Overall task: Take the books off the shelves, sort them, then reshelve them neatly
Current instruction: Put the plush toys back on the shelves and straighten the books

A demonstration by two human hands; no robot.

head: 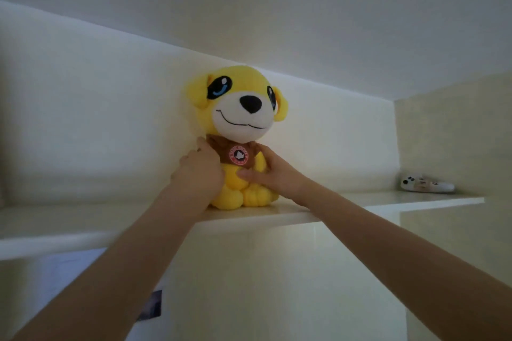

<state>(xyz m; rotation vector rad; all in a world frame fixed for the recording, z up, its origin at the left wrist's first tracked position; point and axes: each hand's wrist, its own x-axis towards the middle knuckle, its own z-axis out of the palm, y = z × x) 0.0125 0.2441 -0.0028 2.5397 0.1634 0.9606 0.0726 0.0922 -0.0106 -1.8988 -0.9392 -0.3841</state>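
A yellow plush dog (pixel 238 108) with a brown scarf and a red badge sits upright on the top white shelf (pixel 83 219), its back near the wall. My left hand (pixel 198 171) grips its left side just under the head. My right hand (pixel 273 171) holds its right side, thumb pressed on the belly. No books show on this shelf. What looks like a book's edge (pixel 151 304) shows in the compartment below, partly hidden by my left forearm.
A small white toy (pixel 425 183) lies at the far right end of the shelf by the side wall. The ceiling slopes low above the shelf. A vertical white panel (pixel 277 285) stands under the shelf.
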